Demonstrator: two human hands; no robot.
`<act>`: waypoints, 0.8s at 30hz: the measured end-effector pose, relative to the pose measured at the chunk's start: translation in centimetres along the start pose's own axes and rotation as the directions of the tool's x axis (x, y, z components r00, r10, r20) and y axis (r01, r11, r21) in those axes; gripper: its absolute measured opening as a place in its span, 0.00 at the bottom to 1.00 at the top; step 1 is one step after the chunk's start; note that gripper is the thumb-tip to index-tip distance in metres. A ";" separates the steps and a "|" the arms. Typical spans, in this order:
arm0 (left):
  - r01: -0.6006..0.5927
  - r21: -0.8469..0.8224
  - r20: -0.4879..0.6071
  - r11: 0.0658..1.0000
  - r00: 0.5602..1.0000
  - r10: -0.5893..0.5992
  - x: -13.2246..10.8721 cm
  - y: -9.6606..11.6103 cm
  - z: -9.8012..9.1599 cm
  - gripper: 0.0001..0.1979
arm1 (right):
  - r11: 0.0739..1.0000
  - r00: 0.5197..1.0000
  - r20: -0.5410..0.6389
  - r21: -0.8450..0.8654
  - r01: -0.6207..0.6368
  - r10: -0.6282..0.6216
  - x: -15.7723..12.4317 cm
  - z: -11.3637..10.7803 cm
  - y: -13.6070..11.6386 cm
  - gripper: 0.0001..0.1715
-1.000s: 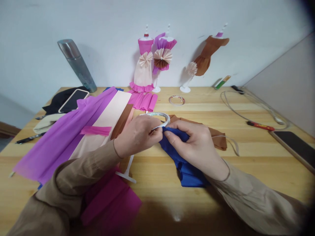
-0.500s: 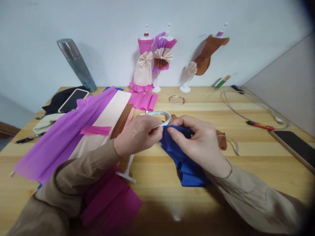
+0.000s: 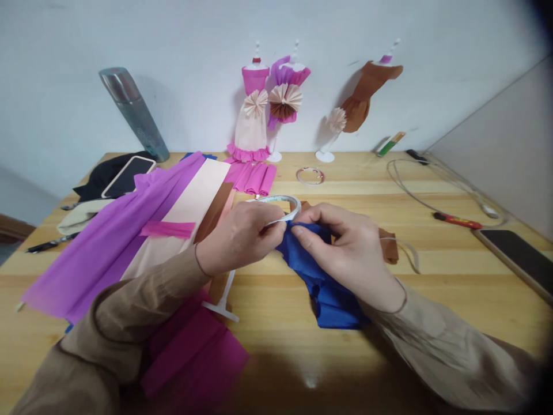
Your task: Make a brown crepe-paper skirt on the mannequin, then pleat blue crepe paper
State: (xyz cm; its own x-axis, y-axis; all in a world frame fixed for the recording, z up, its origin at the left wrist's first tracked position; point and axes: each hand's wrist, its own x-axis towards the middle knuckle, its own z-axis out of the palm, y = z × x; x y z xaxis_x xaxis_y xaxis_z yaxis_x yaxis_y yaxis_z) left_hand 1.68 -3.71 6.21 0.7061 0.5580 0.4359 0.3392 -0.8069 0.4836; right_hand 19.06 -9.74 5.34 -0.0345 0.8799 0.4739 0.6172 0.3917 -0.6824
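Observation:
In the head view my left hand [image 3: 244, 236] is closed, its thumb and fingers pinched on the near rim of a white roll of tape [image 3: 295, 208] with green print inside. These fingers also meet the top edge of a piece of dark blue crepe paper [image 3: 334, 300]; whether they grip it too is hidden. My right hand [image 3: 349, 248] pinches that edge between thumb and forefinger, close beside the left fingertips. The blue paper hangs crumpled below the right hand. Under my left wrist shows a white stand base [image 3: 222, 308] lying tilted.
Purple crepe paper [image 3: 116, 230] and magenta paper [image 3: 194, 357] lie at left, near a phone [image 3: 129, 176] and a pen [image 3: 52, 243]. Small dressed mannequins [image 3: 254, 121] stand along the wall beside a flask [image 3: 133, 112]. A cable [image 3: 410, 199], red-handled tool [image 3: 458, 221] and another phone [image 3: 518, 259] are right.
My right thumb and fingertips have shifted very slightly left along the edge of the blue paper. Everything else looks the same.

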 end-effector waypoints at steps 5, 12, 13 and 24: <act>-0.017 0.022 -0.008 1.000 1.000 0.017 0.0 0.0 -0.1 0.15 | 1.000 1.000 0.005 0.011 -0.023 0.023 0.0 0.0 0.2 0.05; -0.087 0.079 0.038 0.993 0.996 0.084 -0.1 -0.3 -0.2 0.14 | 0.998 0.999 0.016 0.052 -0.046 0.045 0.0 0.1 0.5 0.07; -0.098 0.087 0.048 0.991 0.994 0.094 -0.1 -0.3 -0.2 0.14 | 0.996 0.998 0.024 0.060 -0.060 0.059 0.1 0.1 0.5 0.07; -0.165 -0.039 0.170 0.986 0.971 0.169 -0.1 -0.7 -0.6 0.15 | 0.975 0.978 0.085 0.097 -0.198 0.191 0.2 0.0 0.5 0.20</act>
State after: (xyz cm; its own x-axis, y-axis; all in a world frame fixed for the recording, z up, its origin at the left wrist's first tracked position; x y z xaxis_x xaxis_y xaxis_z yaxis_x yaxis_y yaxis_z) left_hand 0.99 -3.10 6.25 0.8487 0.3723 0.3757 0.1934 -0.8796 0.4346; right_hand 19.41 -9.35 5.08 0.0171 0.9580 0.2862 0.5329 0.2334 -0.8134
